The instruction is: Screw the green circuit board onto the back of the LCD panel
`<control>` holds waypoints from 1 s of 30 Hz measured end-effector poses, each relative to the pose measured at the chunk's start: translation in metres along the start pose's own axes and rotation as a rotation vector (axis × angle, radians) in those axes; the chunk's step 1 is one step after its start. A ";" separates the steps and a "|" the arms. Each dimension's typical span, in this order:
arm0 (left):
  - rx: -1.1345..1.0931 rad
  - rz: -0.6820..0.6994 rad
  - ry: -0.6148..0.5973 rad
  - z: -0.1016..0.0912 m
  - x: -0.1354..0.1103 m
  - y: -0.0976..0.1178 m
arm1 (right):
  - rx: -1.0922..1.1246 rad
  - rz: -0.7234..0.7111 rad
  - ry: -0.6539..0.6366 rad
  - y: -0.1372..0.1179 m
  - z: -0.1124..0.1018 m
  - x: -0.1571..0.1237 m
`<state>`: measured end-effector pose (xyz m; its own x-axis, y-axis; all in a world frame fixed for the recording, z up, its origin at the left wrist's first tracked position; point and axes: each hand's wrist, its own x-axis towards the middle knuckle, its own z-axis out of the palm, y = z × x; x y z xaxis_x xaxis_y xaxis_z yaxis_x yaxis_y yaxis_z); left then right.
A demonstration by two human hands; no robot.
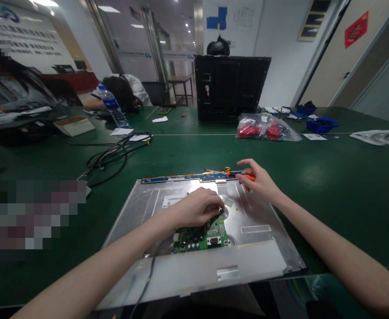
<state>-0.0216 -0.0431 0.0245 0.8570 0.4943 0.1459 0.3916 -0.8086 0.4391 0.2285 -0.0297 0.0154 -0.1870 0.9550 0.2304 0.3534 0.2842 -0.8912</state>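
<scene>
A metal-backed display panel (257, 208) lies flat at the table's near edge. On its middle sits a green circuit board (219, 230) with a blue-grey VGA socket. Over the board's upper part is my left hand (202, 207), its fingers curled down and pinched at the board's top edge; what they grip, if anything, is hidden. My right hand (256, 179) holds a screwdriver (247, 177) with an orange and black handle, its shaft pointing left. The screwdriver lies above a narrow blue circuit strip (174, 178) along the panel's far edge.
Coiled black cables (121, 150) lie to the left, near a water bottle (113, 106) and a cardboard box (75, 126). A large black screen housing (230, 88) stands at the back. Beside it are a plastic bag with red parts (267, 127) and blue items (320, 125). Other people sit at left.
</scene>
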 end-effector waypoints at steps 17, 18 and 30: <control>0.010 -0.079 0.081 0.010 0.001 0.002 | 0.317 0.014 0.230 -0.006 0.002 0.003; 0.006 -0.081 0.074 0.010 0.001 0.002 | 0.335 0.003 0.262 -0.007 0.001 0.004; -0.054 -0.128 0.042 0.011 0.004 -0.004 | 0.383 -0.051 0.385 -0.014 0.002 -0.002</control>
<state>-0.0162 -0.0421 0.0136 0.7862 0.6058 0.1219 0.4772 -0.7206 0.5030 0.2226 -0.0361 0.0268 0.1795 0.9233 0.3397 -0.0203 0.3487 -0.9370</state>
